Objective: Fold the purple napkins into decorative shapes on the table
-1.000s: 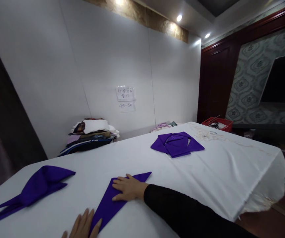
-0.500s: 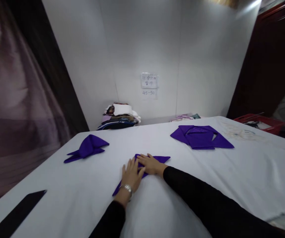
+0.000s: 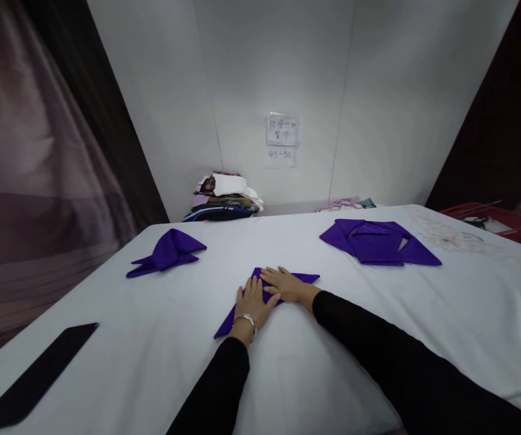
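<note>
A purple cloth napkin, folded into a pointed shape, lies on the white-covered table in front of me. My left hand, with a silvery bracelet at the wrist, rests flat on its left part, fingers extended. Just beside it, my right hand presses flat on the right part, and the thumb and fingers of the two hands nearly meet. One tip of the cloth points toward me at left, another out to the right. Both palms hide the napkin's middle.
Another folded purple napkin stands at the left, and a flatter purple one lies at the back right. A black strip is at the near left. Folded clothes are piled by the wall; a red basket is at far right.
The view has shifted slightly, so everything sits a little higher and farther right. Both hands stay flat on the same napkin; the left fingers appear slightly closer to the right hand.
</note>
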A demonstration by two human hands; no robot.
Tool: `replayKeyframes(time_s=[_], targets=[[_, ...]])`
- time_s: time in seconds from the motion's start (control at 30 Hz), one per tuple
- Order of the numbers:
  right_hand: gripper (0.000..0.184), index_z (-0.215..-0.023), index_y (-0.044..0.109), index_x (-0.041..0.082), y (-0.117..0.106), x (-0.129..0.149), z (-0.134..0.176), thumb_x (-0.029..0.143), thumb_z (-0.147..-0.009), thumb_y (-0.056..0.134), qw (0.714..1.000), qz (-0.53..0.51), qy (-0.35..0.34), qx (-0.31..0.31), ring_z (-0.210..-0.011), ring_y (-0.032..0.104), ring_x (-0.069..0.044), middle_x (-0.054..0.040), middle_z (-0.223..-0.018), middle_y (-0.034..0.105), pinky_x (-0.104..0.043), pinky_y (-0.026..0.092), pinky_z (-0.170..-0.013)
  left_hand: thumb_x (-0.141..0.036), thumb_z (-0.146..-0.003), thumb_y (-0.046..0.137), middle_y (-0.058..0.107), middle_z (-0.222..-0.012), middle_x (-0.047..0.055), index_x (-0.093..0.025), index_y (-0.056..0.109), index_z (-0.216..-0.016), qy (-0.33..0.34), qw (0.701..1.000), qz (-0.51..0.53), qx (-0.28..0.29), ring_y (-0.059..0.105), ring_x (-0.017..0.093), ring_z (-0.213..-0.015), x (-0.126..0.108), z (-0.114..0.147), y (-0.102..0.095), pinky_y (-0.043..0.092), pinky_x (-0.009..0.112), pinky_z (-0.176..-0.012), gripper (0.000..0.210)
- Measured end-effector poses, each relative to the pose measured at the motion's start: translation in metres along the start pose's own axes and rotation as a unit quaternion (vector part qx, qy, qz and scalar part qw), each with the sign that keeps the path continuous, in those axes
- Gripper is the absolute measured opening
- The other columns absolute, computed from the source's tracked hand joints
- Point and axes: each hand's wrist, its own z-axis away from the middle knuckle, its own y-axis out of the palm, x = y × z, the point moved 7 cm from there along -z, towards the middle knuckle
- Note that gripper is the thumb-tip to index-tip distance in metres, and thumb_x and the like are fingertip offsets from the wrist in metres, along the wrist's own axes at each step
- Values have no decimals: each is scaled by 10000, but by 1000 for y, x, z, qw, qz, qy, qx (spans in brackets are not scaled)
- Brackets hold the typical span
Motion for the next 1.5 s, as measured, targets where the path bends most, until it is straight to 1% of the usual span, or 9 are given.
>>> replayKeyframes(time_s=[0.13,0.3,0.5,0.57,0.77,0.83,0.97,1.2,1.5], targets=[[600,-1394,203,225,-13,-26,17,548,-889,223,999,16,46,-10,-1329,122,-205,-57,-1450,197,-431,39,-1059,-689,-756,111,165,-1460,100,-91,215,-1371,3,1000,-6,-2,81,247,-1344,-1,1,-1,75,454,-1075,865],[584,-1392,211,249,-24,-82,54,546,-892,154,989,45,143,-5,-1331,114,-206,-37,-1454,181,-448,62,-1053,-674,-768,117,154,-1462,110,-90,219,-1369,3,1000,-3,2,81,252,-1344,1,1,0,80,464,-1073,844],[575,-1378,262,209,-36,-135,97,503,-899,139,954,64,293,-22,-1326,136,-235,-79,-1446,204,-500,137,-1026,-682,-761,99,153,-1463,110,-92,212,-1372,5,1000,12,1,79,249,-1345,-1,7,-3,72,454,-1080,858],[583,-1382,253,200,-39,-121,94,502,-900,124,955,68,287,-38,-1328,125,-236,-91,-1447,197,-505,130,-1026,-678,-762,106,153,-1462,116,-86,217,-1370,5,1000,17,0,79,251,-1345,-2,8,-4,71,457,-1080,856],[624,-1397,203,219,-17,0,39,566,-878,202,998,39,44,-19,-1335,84,-198,-44,-1456,172,-415,7,-1066,-571,-796,198,172,-1459,116,-104,226,-1369,9,1000,9,-9,88,246,-1344,-2,8,-3,73,468,-1075,740],[636,-1401,184,220,-6,23,25,575,-874,208,1000,13,15,8,-1335,88,-202,-40,-1455,172,-410,9,-1067,-482,-811,226,177,-1461,101,-122,222,-1371,10,1000,7,-7,90,233,-1344,-1,8,0,77,462,-1076,666],[661,-1407,153,200,5,23,13,587,-872,184,999,-19,40,23,-1333,99,-199,-42,-1452,178,-405,44,-1068,-396,-829,202,178,-1465,73,-133,189,-1381,7,1000,16,-7,71,209,-1347,-1,9,3,62,438,-1084,612],[656,-1398,193,205,12,11,12,593,-871,153,999,-4,44,22,-1335,89,-184,-28,-1449,185,-401,36,-1073,-452,-837,175,142,-1474,73,-133,156,-1388,-20,999,32,-16,42,220,-1349,8,15,2,59,441,-1085,637],[659,-1396,203,216,12,14,13,602,-865,148,999,1,42,29,-1336,72,-195,-26,-1456,157,-413,28,-1071,-517,-852,132,192,-1460,79,-170,233,-1368,-107,993,30,-42,90,235,-1344,86,71,-13,46,498,-1068,631]])
